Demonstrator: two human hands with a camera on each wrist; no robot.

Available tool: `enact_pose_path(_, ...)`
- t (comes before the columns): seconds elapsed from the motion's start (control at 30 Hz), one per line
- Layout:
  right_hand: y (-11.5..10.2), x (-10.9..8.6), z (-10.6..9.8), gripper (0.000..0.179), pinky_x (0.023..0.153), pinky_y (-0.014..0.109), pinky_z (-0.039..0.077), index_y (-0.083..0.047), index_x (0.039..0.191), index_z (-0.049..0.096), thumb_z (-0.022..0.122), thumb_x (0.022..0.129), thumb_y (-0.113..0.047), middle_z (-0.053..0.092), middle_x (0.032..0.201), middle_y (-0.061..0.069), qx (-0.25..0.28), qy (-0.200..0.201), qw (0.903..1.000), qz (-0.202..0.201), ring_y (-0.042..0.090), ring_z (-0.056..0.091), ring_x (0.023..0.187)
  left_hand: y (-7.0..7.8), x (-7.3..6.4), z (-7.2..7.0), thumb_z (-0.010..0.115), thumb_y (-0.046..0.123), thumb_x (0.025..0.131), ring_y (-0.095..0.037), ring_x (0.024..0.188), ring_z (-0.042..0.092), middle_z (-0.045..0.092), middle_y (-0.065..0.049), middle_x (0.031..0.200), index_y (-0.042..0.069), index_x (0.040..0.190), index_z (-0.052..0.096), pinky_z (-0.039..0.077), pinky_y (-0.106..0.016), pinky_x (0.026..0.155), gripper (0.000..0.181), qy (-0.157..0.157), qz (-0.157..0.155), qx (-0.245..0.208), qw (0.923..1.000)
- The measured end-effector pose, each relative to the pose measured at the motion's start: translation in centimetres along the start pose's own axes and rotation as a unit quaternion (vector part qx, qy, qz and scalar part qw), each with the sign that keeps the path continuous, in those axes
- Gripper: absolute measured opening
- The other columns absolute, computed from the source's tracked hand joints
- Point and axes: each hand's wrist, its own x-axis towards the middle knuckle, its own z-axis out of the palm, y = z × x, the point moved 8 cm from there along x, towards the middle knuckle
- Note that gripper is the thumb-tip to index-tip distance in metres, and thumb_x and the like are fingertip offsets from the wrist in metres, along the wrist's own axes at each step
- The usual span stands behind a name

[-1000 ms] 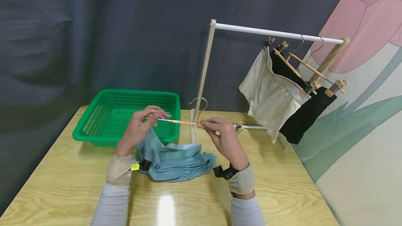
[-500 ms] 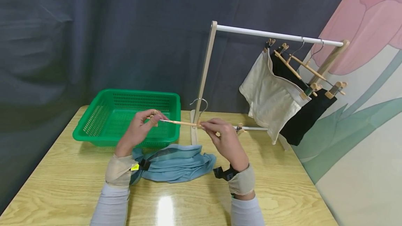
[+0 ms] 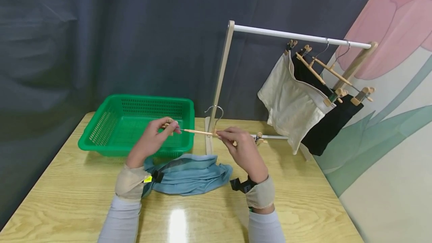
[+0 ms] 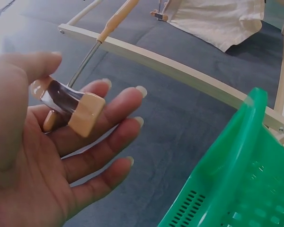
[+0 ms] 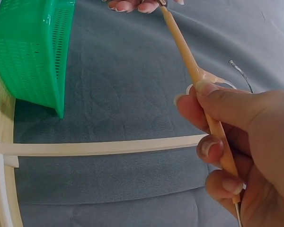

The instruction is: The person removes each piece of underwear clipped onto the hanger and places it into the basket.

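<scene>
A clip hanger [image 3: 199,132] of pale wood-coloured bar and metal hook is held level between both hands, above the table. My left hand [image 3: 152,138] holds its left clip [image 4: 68,101] between thumb and fingers, and no cloth shows in that clip. Around the middle of the bar, near the hook, curl the thumb and fingers of my right hand [image 3: 239,149]; its other clip [image 3: 259,138] sticks out to the right. Beneath the hands a blue cloth garment [image 3: 192,175] with a waistband lies bunched on the table, its left end partly behind the left wrist.
A green plastic basket [image 3: 88,138] stands at the back left of the table [image 3: 297,205]. To the right, a wooden rack with a white rail [image 3: 270,32] bears white shorts [image 3: 290,100] and a black garment [image 3: 315,140] on clip hangers. A dark curtain hangs behind.
The blue garment's raised left corner has dropped from near my left hand onto the table. My left hand has shifted slightly right with the clip; the right hand stays almost still.
</scene>
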Motion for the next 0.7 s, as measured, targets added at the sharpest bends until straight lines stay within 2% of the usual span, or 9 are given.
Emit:
enact_pose_path(0.13,0.2,-0.1,0.0,0.020,0.062,0.030,0.053,-0.007,0.114,0.079,0.070,0.095,-0.005,0.074,0.099,0.005,-0.011,-0.002,0.9999,0.008,0.011,0.062,0.072,-0.2,0.2,0.3,0.049,0.032,0.109,-0.029,0.096,0.065,0.074,-0.009,0.103,0.010,0.121,0.067,0.052,-0.043,0.079,0.031,-0.003,-0.007,0.017,0.9998)
enact_pose_path(0.27,0.3,-0.1,-0.3,0.021,0.060,0.027,0.050,-0.008,0.115,0.079,0.069,0.096,-0.007,0.074,0.098,0.004,-0.017,0.000,0.9998,0.013,0.010,0.060,0.069,0.3,0.4,0.6,0.048,0.034,0.109,-0.033,0.095,0.066,0.071,-0.011,0.107,0.010,0.127,0.064,0.054,-0.048,0.080,0.034,-0.004,-0.002,0.018,0.9998)
enact_pose_path(0.5,1.1,-1.0,-1.1,0.020,0.054,0.025,0.041,-0.009,0.114,0.079,0.070,0.096,-0.009,0.073,0.094,0.000,-0.023,-0.010,0.9985,0.048,0.009,0.050,0.063,0.4,1.0,2.3,0.045,0.037,0.110,-0.029,0.091,0.067,0.071,-0.009,0.109,0.010,0.127,0.062,0.052,-0.040,0.076,0.037,-0.021,-0.010,0.047,0.9986)
enact_pose_path(0.57,1.3,-1.3,-1.3,0.020,0.054,0.025,0.040,-0.009,0.113,0.080,0.070,0.096,-0.009,0.072,0.091,0.000,-0.030,-0.012,0.9980,0.054,0.009,0.049,0.063,0.2,1.3,2.9,0.044,0.038,0.110,-0.027,0.091,0.067,0.070,-0.011,0.111,0.009,0.128,0.062,0.052,-0.039,0.076,0.038,-0.028,-0.016,0.049,0.9983)
enact_pose_path(0.7,2.0,-2.2,-1.8,0.019,0.053,0.025,0.039,-0.009,0.112,0.080,0.071,0.096,-0.010,0.068,0.082,-0.001,-0.052,-0.011,0.9968,0.060,0.008,0.046,0.060,-0.1,1.8,4.5,0.041,0.041,0.110,-0.026,0.097,0.068,0.066,-0.015,0.124,0.009,0.139,0.057,0.054,-0.043,0.083,0.046,-0.058,-0.055,0.048,0.9957)
